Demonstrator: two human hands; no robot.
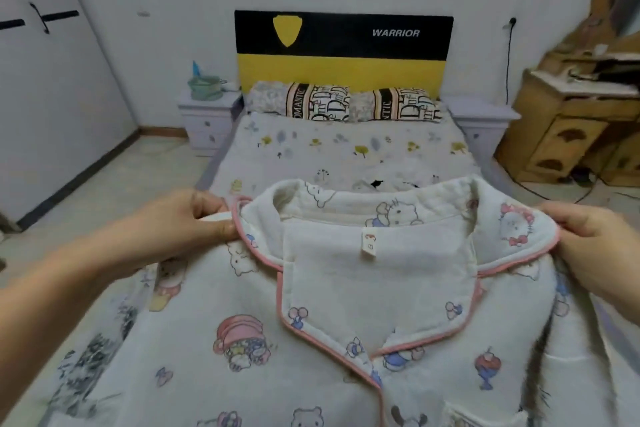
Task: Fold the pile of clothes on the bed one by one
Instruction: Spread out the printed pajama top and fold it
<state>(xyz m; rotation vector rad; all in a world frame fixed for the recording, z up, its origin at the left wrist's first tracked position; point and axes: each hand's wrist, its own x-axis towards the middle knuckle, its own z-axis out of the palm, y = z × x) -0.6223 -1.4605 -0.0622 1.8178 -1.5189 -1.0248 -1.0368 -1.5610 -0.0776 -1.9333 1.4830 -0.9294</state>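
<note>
A white pyjama top [377,288] with cartoon prints and pink piping on its collar hangs in front of me, its front facing me. My left hand [197,218] pinches the top at its left shoulder beside the collar. My right hand [592,239] grips the right shoulder at the collar's edge. The top is stretched between both hands above the bed [346,149]. Just past the collar, a bit of another white garment with black marks [377,184] lies on the bed. A grey-printed cloth [90,367] shows at lower left, partly under the top.
Two patterned pillows [346,104] lie against a black and yellow headboard [343,48]. A pale nightstand [207,118] with a green container stands left of the bed, another nightstand [481,125] on the right. A wooden dresser [571,128] fills the right side, a white wardrobe [45,80] the left.
</note>
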